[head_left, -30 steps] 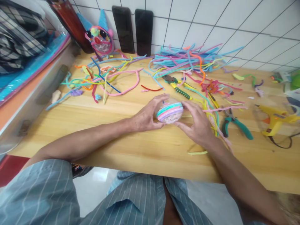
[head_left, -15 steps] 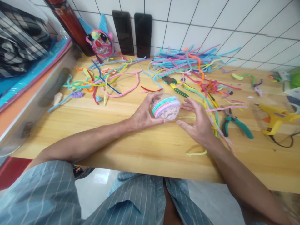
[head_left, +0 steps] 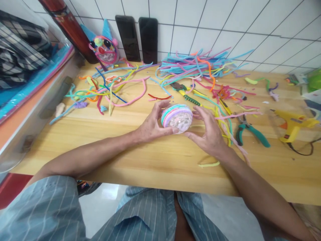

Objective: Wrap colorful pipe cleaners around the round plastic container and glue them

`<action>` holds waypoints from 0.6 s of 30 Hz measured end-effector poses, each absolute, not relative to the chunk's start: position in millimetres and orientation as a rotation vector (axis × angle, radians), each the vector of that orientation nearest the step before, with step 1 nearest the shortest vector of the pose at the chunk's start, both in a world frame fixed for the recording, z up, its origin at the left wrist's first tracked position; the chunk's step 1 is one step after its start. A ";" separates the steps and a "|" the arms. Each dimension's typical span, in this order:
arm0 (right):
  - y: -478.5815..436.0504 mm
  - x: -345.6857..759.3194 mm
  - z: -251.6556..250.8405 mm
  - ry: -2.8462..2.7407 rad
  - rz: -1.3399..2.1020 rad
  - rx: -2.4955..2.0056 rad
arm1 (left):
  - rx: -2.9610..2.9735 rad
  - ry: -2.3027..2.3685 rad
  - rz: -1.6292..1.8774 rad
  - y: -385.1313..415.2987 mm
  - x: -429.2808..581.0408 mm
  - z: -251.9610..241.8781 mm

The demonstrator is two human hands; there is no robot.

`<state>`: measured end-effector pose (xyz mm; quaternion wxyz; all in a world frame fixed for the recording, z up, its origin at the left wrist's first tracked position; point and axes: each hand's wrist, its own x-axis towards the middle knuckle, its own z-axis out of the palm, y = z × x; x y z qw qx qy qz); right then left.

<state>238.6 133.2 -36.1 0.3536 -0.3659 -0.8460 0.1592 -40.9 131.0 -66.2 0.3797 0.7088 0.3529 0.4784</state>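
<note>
Mid-frame, we seem to be checking the striped ball point(head_left: 178, 117), our left hand point(head_left: 150, 123) gripping it, our right hand point(head_left: 210, 131) curved at its right edge, grip unclear, and the next move probably calls for steady support.

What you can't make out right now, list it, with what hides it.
All in the head view:
- Ball: lower left edge, covered by the left grip.
- Right grip: whether it touches the ball; too small to tell.
- Bottle: top, cut off by the upper edge.
- Cord: far end, cut off by the right edge.
</note>
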 end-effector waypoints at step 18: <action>142.8 239.9 -48.6 -2.188 0.572 -1.072 | 2.178 0.872 1.161 138.6 -40.1 -66.2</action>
